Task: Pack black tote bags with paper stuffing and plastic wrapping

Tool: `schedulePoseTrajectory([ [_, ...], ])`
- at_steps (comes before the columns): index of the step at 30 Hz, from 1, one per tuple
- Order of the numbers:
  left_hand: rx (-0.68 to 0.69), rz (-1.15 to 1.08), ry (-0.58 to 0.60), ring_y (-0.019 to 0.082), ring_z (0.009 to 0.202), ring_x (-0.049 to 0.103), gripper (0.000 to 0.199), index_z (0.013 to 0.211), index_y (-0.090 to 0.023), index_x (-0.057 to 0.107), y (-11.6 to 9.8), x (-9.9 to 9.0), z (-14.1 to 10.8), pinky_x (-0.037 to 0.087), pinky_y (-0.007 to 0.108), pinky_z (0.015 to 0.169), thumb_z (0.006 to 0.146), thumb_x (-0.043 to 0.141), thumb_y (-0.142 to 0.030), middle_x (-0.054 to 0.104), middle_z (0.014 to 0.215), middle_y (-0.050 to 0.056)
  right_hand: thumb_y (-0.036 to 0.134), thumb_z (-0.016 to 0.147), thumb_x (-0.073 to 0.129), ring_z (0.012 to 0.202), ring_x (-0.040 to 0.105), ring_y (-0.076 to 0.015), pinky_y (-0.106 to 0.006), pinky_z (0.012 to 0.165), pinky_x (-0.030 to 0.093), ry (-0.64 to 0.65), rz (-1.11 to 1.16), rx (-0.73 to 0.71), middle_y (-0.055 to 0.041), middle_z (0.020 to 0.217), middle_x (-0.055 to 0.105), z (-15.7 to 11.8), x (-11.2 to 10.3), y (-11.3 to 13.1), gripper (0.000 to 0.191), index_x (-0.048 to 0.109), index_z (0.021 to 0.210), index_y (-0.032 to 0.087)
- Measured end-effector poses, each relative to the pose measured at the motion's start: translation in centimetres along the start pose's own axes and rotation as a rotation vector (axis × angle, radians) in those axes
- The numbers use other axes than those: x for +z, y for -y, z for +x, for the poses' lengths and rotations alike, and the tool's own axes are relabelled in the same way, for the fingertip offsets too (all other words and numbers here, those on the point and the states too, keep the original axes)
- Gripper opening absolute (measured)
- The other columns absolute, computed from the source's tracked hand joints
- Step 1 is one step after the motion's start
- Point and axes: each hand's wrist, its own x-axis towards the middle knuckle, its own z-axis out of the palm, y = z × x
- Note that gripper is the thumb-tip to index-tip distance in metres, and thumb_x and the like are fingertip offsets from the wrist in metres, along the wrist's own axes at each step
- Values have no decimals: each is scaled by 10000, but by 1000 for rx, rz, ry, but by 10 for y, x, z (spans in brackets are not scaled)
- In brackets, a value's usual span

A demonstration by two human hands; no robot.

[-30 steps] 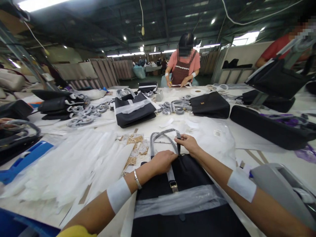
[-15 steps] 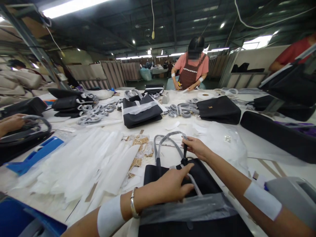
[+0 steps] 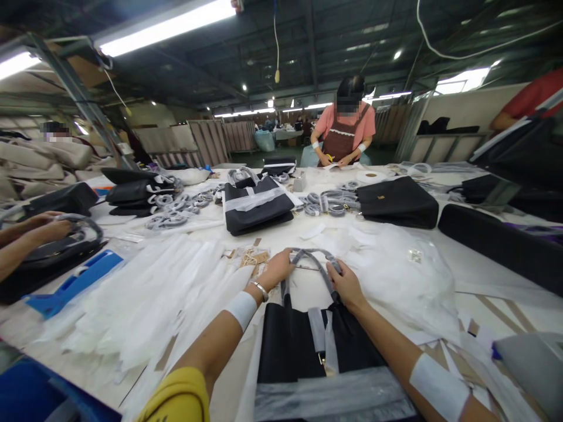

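Observation:
A black handbag lies in front of me, a band of clear film wrapped across its lower part. Its two looped handles are sleeved in greyish plastic and stand up at the far end. My left hand is closed around the left side of the handles. On the right side, my right hand grips the handle above its base. Two film-covered strips and a small gold-coloured clasp show on the bag between my arms. The fingertips of both hands are partly hidden.
Stacked white plastic sheets spread to the left, beside brown tags. Another black bag stands ahead, near wrapped handles. A co-worker works across the table. Another person's hands are at far left, near a blue tool.
My left hand has moved up and away from above the bag's opening to the left side of the handles. My right hand stays on the right side, slightly lower.

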Motion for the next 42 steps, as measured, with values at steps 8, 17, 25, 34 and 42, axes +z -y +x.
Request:
schedulePoseTrajectory([
  [8, -54, 75, -83, 231, 1085, 611, 346, 1230, -157, 628, 34, -12, 10, 449, 323, 956, 905, 519, -202, 626, 1221, 130, 413, 865, 485, 1084, 637, -277, -424, 978, 467, -29, -212, -150, -112, 1144, 702, 7, 14, -18, 483, 632, 1261, 180],
  [17, -48, 137, -20, 294, 1169, 574, 583, 1427, -158, 424, 24, 6, 15, 444, 440, 991, 891, 619, -277, 589, 1269, 168, 410, 912, 456, 1150, 610, -255, -410, 1041, 443, -1, -213, -209, -108, 1207, 681, 9, 15, -28, 431, 683, 1195, 177],
  [25, 32, 8, 116, 236, 1098, 605, 323, 1206, -164, 592, 38, -14, 52, 496, 474, 959, 951, 571, -362, 611, 1232, 100, 355, 972, 398, 1201, 569, -260, -397, 1075, 394, 97, -424, -236, -131, 1259, 651, 8, 21, -31, 410, 695, 1167, 150],
  [34, 28, -209, 344, 206, 925, 654, 299, 1097, -122, 634, 24, -24, 63, 535, 416, 858, 933, 581, -366, 675, 1054, 98, 340, 965, 355, 1134, 614, -272, -421, 1019, 441, 12, -367, -170, -115, 1205, 681, 14, 18, -38, 416, 664, 1196, 183],
  [42, 10, -576, 598, 97, 737, 577, 386, 1210, -182, 630, -7, -104, 51, 529, 273, 765, 904, 612, -417, 651, 1033, 71, 428, 954, 376, 1221, 584, -275, -439, 1046, 439, -13, -151, -148, -81, 1294, 648, 13, 16, -29, 459, 614, 1291, 225],
])
